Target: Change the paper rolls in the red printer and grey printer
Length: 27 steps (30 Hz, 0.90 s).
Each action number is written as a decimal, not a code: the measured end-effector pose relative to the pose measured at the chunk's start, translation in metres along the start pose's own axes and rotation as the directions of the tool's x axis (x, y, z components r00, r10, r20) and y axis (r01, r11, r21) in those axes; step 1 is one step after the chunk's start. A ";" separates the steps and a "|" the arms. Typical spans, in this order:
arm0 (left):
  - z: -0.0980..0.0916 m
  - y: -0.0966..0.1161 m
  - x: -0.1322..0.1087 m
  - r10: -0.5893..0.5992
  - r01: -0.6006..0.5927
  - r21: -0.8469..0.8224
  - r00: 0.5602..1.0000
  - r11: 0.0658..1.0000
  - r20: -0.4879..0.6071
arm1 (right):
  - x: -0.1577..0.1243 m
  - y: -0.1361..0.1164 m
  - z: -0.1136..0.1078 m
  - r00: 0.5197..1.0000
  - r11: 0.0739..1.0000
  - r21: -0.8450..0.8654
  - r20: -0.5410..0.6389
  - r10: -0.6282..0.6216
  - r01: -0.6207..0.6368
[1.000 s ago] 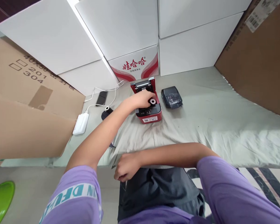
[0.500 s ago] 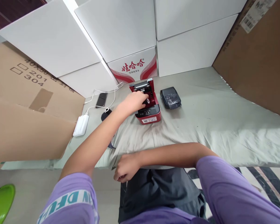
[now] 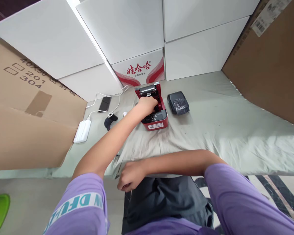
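Observation:
My left hand (image 3: 148,106) reaches down into a red and black label printer (image 3: 155,123), its lid (image 3: 147,89) raised at the back. The fingers are curled inside the bay, around a black roll that my hand now mostly hides. My right hand (image 3: 129,176) rests at the near edge of the covered surface, curled into a fist, with nothing visible in it. Left of the printer lies another black roll (image 3: 109,121) with a white core, its loose end trailing behind my left forearm. A small white object (image 3: 124,114) peeks out beside that forearm.
Right of the printer sits a black boxy device (image 3: 178,102). A white power bank (image 3: 82,131) with a cable and a dark phone-like slab (image 3: 105,104) lie on the left. White boxes (image 3: 122,29) line the back; cardboard (image 3: 31,130) stands at the left, and more cardboard (image 3: 271,71) at the right.
My left hand has gone slightly deeper and rightward into the printer bay, so the black roll's white core no longer shows. The view has shifted a little; my right hand stays put.

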<state>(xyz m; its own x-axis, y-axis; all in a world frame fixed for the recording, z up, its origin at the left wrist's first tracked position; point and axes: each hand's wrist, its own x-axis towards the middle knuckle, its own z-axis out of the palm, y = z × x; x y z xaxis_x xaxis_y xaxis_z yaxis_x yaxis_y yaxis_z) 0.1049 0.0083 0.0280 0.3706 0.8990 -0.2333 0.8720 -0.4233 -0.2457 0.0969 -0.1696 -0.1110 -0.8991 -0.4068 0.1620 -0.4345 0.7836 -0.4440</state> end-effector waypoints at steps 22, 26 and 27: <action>0.020 -0.038 -0.036 -0.221 -0.127 -0.475 0.763 0.871 -0.607 | -0.002 -0.002 -0.005 1.000 0.999 0.023 0.010 0.030 -0.030; 0.023 -0.043 -0.027 -0.228 -0.071 -0.439 0.775 0.896 -0.589 | -0.001 -0.002 -0.005 1.000 0.999 0.035 0.013 0.015 -0.016; 0.023 -0.040 -0.030 -0.229 -0.070 -0.441 0.776 0.895 -0.588 | -0.001 -0.002 -0.005 1.000 0.999 0.035 0.019 0.015 -0.015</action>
<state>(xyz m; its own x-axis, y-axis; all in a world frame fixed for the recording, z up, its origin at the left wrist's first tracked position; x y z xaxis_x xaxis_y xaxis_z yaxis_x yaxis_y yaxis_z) 0.0513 -0.0048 0.0228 0.2757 0.8604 0.4286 0.8951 -0.3923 0.2117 0.0981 -0.1683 -0.1061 -0.9042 -0.4040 0.1388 -0.4185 0.7727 -0.4773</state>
